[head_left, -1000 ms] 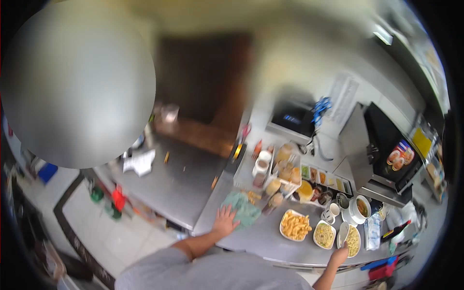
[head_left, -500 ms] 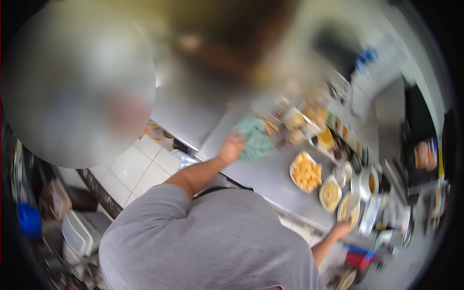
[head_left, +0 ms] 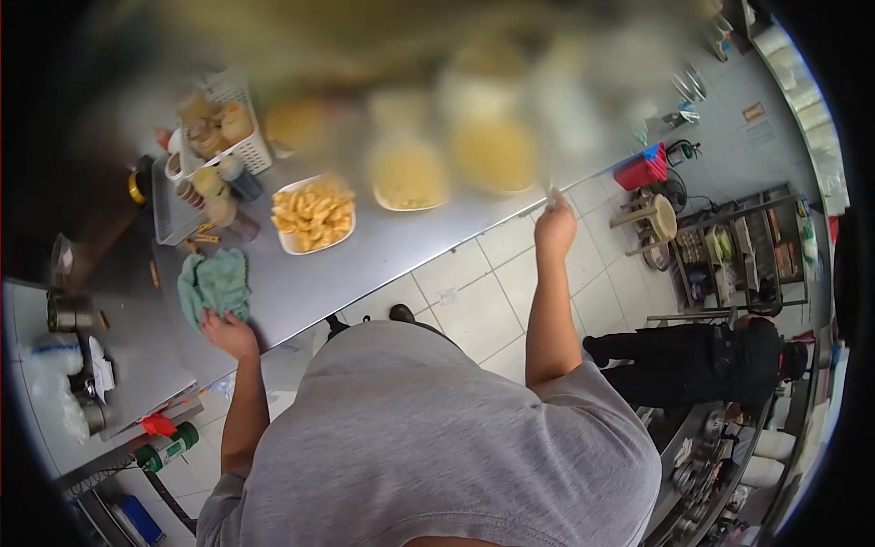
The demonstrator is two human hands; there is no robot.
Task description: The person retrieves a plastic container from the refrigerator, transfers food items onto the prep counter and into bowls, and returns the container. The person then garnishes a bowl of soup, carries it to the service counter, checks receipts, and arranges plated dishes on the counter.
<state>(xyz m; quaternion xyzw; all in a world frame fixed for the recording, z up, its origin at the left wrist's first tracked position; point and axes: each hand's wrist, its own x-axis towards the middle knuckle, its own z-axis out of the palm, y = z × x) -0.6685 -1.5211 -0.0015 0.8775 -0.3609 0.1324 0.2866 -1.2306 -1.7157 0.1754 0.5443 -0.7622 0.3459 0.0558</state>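
My left hand [head_left: 230,335] lies on the near edge of a crumpled green cloth [head_left: 215,273], its fingers spread. The cloth rests on the steel table [head_left: 301,296]. Past the table's right end is my right hand [head_left: 555,228], its fingers closed round the end of a pale, long utensil [head_left: 550,190]; blur hides the rest of it. Between my hands stands a white dish [head_left: 319,248] heaped with yellow-orange, fried-looking pieces [head_left: 313,211]. Two more dishes of yellowish food [head_left: 407,178] sit to its right, both partly blurred.
A white basket [head_left: 253,150] of jars and several sauce bottles [head_left: 211,193] stand at the table's far left. A person in dark clothes [head_left: 702,365] is behind on the right. Near the wall are a stool [head_left: 661,217], a red container [head_left: 642,169] and a shelf rack [head_left: 738,246].
My view has swung to the right, so the table and dishes appear turned. My left hand stays on the cloth. My right hand, earlier over the end dish, is now beyond the table edge.
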